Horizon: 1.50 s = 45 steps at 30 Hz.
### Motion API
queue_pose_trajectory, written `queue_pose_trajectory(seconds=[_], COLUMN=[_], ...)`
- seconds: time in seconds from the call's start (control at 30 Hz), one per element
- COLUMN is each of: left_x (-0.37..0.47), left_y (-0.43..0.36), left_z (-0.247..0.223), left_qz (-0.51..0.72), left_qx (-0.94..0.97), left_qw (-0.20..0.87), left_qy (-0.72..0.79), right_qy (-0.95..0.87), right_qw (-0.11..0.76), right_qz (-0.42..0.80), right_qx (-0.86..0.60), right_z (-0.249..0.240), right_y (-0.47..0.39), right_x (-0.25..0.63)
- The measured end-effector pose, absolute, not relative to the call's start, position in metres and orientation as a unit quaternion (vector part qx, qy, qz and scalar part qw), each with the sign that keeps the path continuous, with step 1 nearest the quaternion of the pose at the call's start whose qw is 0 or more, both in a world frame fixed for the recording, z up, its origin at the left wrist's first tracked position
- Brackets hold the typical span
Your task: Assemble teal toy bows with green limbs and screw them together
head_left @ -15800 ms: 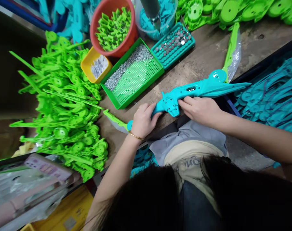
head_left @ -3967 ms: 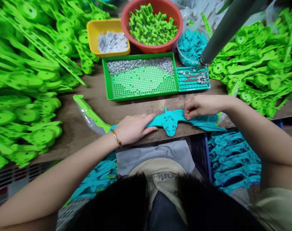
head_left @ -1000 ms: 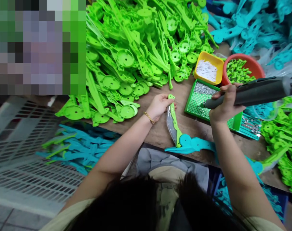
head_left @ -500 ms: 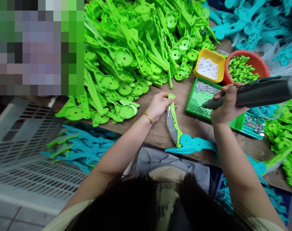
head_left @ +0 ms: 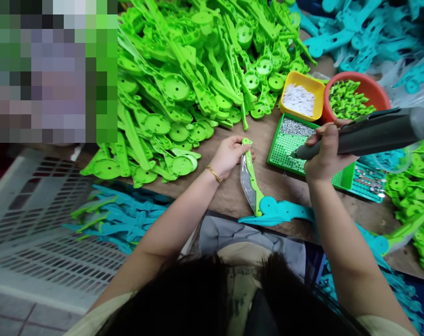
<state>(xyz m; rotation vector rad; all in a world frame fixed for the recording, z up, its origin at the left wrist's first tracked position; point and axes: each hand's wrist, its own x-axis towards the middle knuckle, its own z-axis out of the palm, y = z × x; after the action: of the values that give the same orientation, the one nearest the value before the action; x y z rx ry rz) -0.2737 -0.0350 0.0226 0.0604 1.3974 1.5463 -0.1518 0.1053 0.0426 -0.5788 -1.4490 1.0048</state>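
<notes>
Left hand: fingers closed on the upper end of the green limb, its lower end joined to the blue body on the table. Right hand: wrapped round the grey power driver, tip over the green perforated tray; contact unclear. Right forearm crosses and hides the blue body's middle. Driver and hand partly cover the green tray. Beyond: yellow box of white pieces, red bowl of small green parts; teal tray of metal discs adjoins the green tray. Outward: large green pile, teal parts, right-side green pile; white crate below table level.
</notes>
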Motion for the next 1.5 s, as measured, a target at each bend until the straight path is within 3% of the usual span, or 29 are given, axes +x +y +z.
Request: queue_pose_trajectory(seconds=[0.6, 0.9, 1.2, 1.5], left_x=[-0.274, -0.273, -0.272, -0.272], left_y=[-0.035, -0.036, -0.035, -0.036], left_z=[0.021, 0.017, 0.009, 0.003], left_qz=[0.644, 0.66, 0.678, 0.681], left_qx=[0.026, 0.043, 0.04, 0.053], left_qw=[0.5, 0.501, 0.505, 0.501], left_qy=[0.579, 0.558, 0.533, 0.531], right_qy=[-0.617, -0.567, -0.627, -0.644], right_qw=[0.607, 0.637, 0.525, 0.533], right_qz=[0.431, 0.477, 0.532, 0.503], right_qx=[-0.255, -0.211, -0.22, -0.221], right_z=[0.041, 0.087, 0.054, 0.05], right_y=[0.106, 0.081, 0.053, 0.052], right_x=[-0.152, -0.183, -0.242, -0.245])
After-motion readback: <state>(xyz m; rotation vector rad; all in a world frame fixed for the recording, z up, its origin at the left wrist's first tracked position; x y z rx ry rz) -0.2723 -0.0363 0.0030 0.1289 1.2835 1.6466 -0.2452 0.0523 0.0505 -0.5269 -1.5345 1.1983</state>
